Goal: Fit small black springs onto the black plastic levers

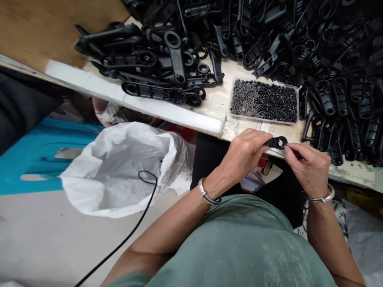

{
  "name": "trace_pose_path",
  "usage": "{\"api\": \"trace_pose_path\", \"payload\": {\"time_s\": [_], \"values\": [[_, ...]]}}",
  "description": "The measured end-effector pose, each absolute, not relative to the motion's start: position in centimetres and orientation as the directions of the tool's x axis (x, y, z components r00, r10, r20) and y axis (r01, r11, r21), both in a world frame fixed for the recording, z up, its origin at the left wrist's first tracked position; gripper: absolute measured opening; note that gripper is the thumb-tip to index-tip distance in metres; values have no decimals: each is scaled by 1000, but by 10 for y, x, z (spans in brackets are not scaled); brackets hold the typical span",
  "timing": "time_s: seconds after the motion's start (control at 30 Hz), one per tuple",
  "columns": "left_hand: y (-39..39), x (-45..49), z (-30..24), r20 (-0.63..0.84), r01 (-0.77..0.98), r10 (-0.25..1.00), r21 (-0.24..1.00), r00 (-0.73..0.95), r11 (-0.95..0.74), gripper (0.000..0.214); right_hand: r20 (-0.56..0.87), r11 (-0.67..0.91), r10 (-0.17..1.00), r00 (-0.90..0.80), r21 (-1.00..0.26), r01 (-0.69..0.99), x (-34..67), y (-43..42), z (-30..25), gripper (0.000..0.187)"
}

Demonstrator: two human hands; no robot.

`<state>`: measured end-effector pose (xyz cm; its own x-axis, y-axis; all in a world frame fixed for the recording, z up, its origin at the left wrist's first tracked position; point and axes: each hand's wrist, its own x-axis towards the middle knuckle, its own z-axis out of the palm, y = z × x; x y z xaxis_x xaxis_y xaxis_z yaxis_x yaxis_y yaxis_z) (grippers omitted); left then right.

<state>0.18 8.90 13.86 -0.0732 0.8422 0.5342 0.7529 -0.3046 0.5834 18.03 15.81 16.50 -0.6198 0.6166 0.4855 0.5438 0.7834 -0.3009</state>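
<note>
My left hand (245, 149) grips one end of a black plastic part (277, 142) with a ring-shaped end, held at the table's front edge. At the ring end, the thumb and forefinger of my right hand (309, 163) are pinched together against the part. Whatever may be between those fingertips is too small to make out. Just behind the hands stands a clear plastic box (263, 119) filled with many tiny black and dark grey pieces (265, 99).
Black plastic parts (175, 57) lie piled across the back, left and right of the table (215, 105). A white strip (167, 113) runs along the left edge. Below it sits an open white sack (98, 167), with a black cable (131, 231) hanging across it.
</note>
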Motion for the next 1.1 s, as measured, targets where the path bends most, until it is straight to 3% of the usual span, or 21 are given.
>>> {"api": "trace_pose_path", "payload": {"time_s": [0.2, 0.5, 0.83, 1.1], "values": [[92, 0, 146, 477, 793, 878, 551, -43, -260, 13, 478, 771, 629, -613, -282, 572, 179, 158, 165, 14], [122, 10, 160, 302, 906, 948, 363, 106, -217, 18, 451, 713, 694, -561, -330, 618, 183, 153, 165, 15], [121, 14, 147, 406, 892, 909, 372, 92, -256, 24, 460, 705, 706, -539, -381, 598, 184, 153, 162, 13], [113, 9, 151, 367, 854, 927, 457, 73, -248, 17, 423, 676, 736, -528, -409, 613, 184, 152, 164, 13]]}}
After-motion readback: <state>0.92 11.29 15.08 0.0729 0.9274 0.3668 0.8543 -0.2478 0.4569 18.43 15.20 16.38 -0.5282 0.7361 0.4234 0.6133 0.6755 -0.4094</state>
